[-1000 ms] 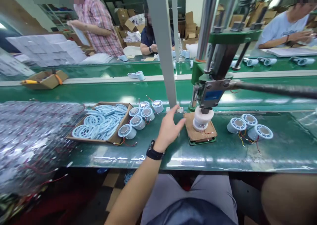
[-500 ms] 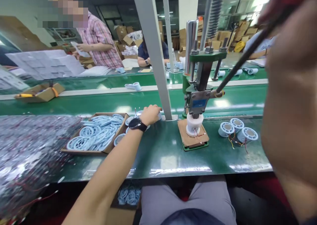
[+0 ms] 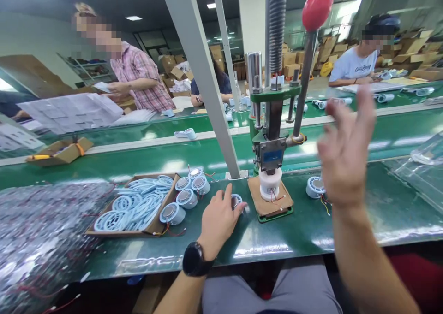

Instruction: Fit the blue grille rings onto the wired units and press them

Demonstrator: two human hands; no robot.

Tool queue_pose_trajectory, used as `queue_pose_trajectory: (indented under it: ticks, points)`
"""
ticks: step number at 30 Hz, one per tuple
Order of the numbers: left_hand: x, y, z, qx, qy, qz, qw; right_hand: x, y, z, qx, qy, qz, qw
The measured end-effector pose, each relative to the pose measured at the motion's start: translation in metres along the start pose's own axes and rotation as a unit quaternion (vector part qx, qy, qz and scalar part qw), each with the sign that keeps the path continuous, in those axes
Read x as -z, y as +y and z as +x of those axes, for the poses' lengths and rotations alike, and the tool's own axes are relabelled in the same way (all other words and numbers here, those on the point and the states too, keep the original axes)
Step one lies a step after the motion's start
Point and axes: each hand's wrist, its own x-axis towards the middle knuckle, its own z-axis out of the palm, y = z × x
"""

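Observation:
My left hand (image 3: 221, 212), wearing a black watch, has its thumb and fingers around a light-blue round motor housing (image 3: 236, 199) on the bench, left of the press. Part of that housing is hidden by the hand. My right hand (image 3: 348, 152) is raised with fingers apart and holds nothing; motion blurs it. The hand press (image 3: 273, 152) has a lever with a red knob (image 3: 317, 8), standing upright. Under its ram sits a white round fixture (image 3: 271, 185) with thin wires, on a brown pad (image 3: 254, 192). Another motor housing (image 3: 315, 187) is beside my right hand, partly covered.
A cardboard box (image 3: 114, 233) of light-blue rings stands at left, with several motor housings (image 3: 187, 198) beside it. Bagged wired parts (image 3: 51, 240) lie further left. A grey post (image 3: 204, 83) rises behind the bench. Co-workers (image 3: 138, 74) sit or stand across the green conveyor (image 3: 145, 152).
My right hand has let go of the lever and moved down; the lever now stands steeper. My left hand has come nearer and rightward from the group of housings, with one housing.

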Motion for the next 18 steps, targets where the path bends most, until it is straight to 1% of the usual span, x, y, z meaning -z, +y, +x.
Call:
queue_pose_trajectory:
  ticks: [1, 2, 3, 4, 5, 7, 9, 11, 12, 14, 16, 17, 18]
  points:
    - [0.002, -0.008, -0.003, 0.014, 0.031, -0.019, 0.999, -0.005, 0.009, -0.036, -0.075, -0.027, 0.006, 0.997]
    - [0.007, -0.021, -0.005, 0.030, 0.065, -0.041, 0.997, -0.013, 0.020, -0.068, -0.127, -0.056, -0.001, 0.990]
    - [0.013, -0.037, -0.006, 0.049, 0.101, -0.060, 0.992, -0.023, 0.031, -0.095, -0.166, -0.088, -0.001, 0.982]
    - [0.021, -0.058, -0.006, 0.072, 0.131, -0.074, 0.986, -0.033, 0.042, -0.114, -0.201, -0.112, 0.005, 0.973]
    - [0.030, -0.081, -0.005, 0.098, 0.149, -0.071, 0.981, -0.043, 0.050, -0.127, -0.228, -0.126, 0.010, 0.965]
    - [0.048, -0.133, -0.002, 0.162, 0.164, -0.035, 0.972, -0.061, 0.060, -0.135, -0.268, -0.124, 0.019, 0.955]
    - [0.062, -0.180, -0.001, 0.219, 0.165, 0.003, 0.962, -0.072, 0.063, -0.133, -0.289, -0.093, 0.015, 0.953]
    - [0.067, -0.216, -0.002, 0.241, 0.143, 0.025, 0.960, -0.077, 0.062, -0.132, -0.297, -0.067, 0.005, 0.952]
    - [0.065, -0.227, -0.003, 0.238, 0.126, 0.027, 0.963, -0.078, 0.060, -0.135, -0.298, -0.063, 0.000, 0.952]
    - [0.056, -0.239, -0.007, 0.209, 0.089, 0.015, 0.974, -0.076, 0.054, -0.148, -0.292, -0.060, -0.013, 0.954]
    - [0.045, -0.240, -0.011, 0.170, 0.067, -0.008, 0.983, -0.069, 0.044, -0.168, -0.262, -0.054, -0.026, 0.963]
    - [0.041, -0.239, -0.012, 0.154, 0.067, -0.020, 0.986, -0.064, 0.037, -0.180, -0.236, -0.048, -0.029, 0.970]
    - [0.038, -0.237, -0.012, 0.145, 0.081, -0.029, 0.986, -0.059, 0.031, -0.191, -0.204, -0.044, -0.030, 0.978]
